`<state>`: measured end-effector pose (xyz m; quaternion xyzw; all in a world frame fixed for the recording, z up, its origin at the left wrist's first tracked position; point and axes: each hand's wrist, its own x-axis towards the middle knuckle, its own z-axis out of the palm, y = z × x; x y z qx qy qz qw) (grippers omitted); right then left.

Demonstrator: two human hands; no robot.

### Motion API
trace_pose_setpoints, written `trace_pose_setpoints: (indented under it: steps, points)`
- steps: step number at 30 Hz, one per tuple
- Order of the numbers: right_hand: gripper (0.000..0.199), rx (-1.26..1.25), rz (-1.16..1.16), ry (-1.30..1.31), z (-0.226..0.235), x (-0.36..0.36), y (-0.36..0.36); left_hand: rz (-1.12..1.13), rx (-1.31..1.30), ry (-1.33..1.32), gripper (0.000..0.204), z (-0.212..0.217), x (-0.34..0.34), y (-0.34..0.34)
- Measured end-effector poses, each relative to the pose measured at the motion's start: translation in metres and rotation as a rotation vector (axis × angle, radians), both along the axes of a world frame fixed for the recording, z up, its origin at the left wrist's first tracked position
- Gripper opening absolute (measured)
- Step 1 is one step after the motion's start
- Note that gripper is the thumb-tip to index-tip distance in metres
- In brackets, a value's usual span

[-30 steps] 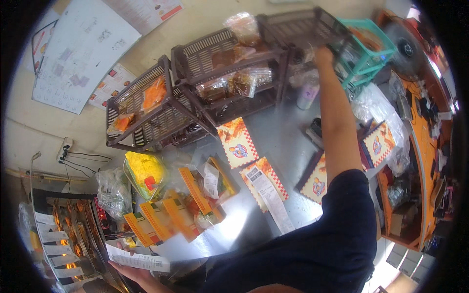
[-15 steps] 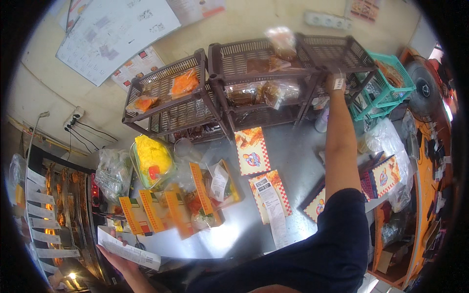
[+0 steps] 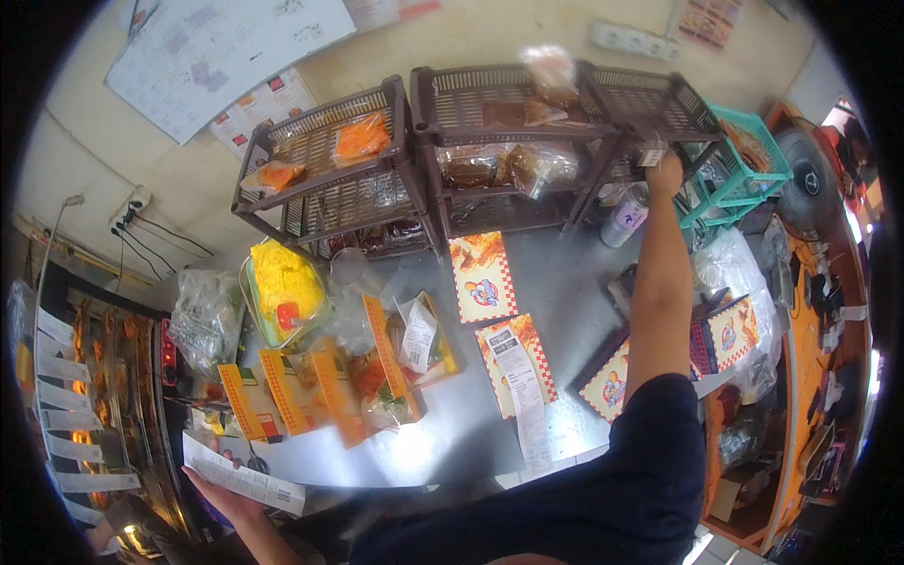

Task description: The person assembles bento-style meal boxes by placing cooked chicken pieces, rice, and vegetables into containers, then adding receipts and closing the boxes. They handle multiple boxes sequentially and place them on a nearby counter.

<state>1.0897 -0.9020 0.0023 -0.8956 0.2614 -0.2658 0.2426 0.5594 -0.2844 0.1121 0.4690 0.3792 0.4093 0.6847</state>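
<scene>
My left hand grips a long printed paper receipt at the lower left, in front of the counter. My right arm stretches far forward to the dark plastic rack. At its lower shelf my right hand is closed, with a small pale piece at the fingertips that I cannot make out. Just below that hand stands a white and purple can. Two closed patterned cardboard boxes lie mid-counter, a receipt across the nearer one. Several open yellow-edged boxes with food stand to the left.
A tray of yellow food and a plastic bag sit at the back left. More boxes and a white bag are at the right. Teal baskets and a fan stand beyond. Receipts hang at the far left.
My right hand has drawn slightly back and right at the rack, and more of the can shows. The left hand still holds the receipt. The whole view has shifted a little.
</scene>
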Motion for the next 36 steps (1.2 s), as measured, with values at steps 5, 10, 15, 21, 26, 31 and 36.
trace_pose_setpoints:
  steps: [5, 10, 15, 21, 26, 31, 36]
  points:
    - [0.037, 0.696, 0.123, -0.691, -0.050, 0.002, -0.035, -0.119, -0.006, -0.076, 0.064, -0.027, -0.046, 0.048]
    - [0.037, 1.263, 0.288, -0.633, 0.049, -0.167, 0.125, -0.170, -0.060, -0.335, 0.063, -0.002, -0.046, 0.052]
    - [0.037, 1.084, 0.535, -0.470, 0.080, -0.318, 0.268, 0.104, 0.145, -0.399, 0.063, 0.018, -0.069, 0.081]
    - [0.039, 1.298, 1.307, 0.645, 0.016, -0.486, 0.445, 0.125, 0.227, -0.394, 0.064, 0.015, -0.102, 0.137]
    - [0.037, 1.347, 1.227, 1.231, -0.056, -0.531, 0.583, 0.048, 0.137, -0.446, 0.065, 0.002, -0.127, 0.189]
    - [0.028, 1.671, 0.716, 0.919, -0.066, -0.549, 0.665, -0.053, 0.042, -0.468, 0.067, -0.019, -0.149, 0.221]
    - [0.023, 1.735, 0.525, 1.096, -0.076, -0.577, 0.699, -0.134, -0.053, -0.439, 0.072, -0.049, -0.172, 0.231]
